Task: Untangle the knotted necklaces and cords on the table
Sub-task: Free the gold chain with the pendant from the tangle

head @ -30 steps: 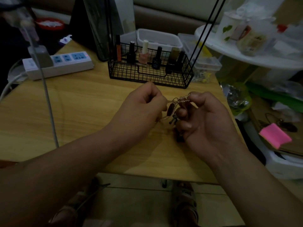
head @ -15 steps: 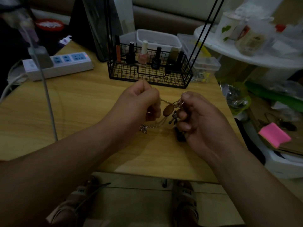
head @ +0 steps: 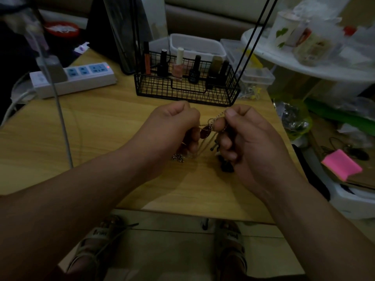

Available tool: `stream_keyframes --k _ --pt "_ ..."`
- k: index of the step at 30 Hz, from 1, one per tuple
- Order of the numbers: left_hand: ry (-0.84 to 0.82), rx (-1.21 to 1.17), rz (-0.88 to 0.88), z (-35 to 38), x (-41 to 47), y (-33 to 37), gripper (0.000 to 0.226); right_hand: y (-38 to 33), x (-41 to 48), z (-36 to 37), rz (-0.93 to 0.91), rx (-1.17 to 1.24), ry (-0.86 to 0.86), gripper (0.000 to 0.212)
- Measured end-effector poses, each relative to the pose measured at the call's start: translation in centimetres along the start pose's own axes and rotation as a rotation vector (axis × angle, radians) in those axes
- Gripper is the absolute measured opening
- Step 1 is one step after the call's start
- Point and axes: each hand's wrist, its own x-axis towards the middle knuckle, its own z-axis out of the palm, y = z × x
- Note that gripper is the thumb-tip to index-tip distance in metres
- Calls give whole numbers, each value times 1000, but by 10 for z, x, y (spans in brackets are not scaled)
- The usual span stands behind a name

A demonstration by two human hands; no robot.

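- Head view: the left hand [head: 174, 126] has edged nearer the right hand [head: 249, 138] since half a second ago, and grips a strand.
- The right hand pinches the knotted necklaces [head: 218, 116] just above the table [head: 101, 138], with the brown pendant [head: 205, 132] dangling between the hands.
- The chain end [head: 178, 158] stays on the table.

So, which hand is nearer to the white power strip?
Left. The left hand is right of the power strip, closer to the person; the right hand is farther right.

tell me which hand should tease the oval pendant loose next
Probably the left hand: its fingers sit right beside the oval pendant, while the right hand pinches the chain above, anchoring it.
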Motion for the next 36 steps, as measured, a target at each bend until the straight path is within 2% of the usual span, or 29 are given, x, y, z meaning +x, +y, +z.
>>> stream_keyframes --k 6,9,14,20,25,36 --pt "-67 113 -32 0 -1 2 10 -1 2 -3 -56 26 -70 7" --pt "-137 214 -41 -3 0 3 20 -2 2 -4 -71 24 -105 7" --pt "-196 403 13 -6 -1 4 13 -4 2 -7 -97 -7 -169 3" --pt "-213 456 27 -13 2 4 9 -6 6 -14 -179 -236 -119 5" --pt "-175 441 -17 -15 4 4 13 -8 9 -14 -211 -291 -88 9" --pt "-102 394 -62 -15 8 -1 23 -16 8 -14 -168 27 -99 9"
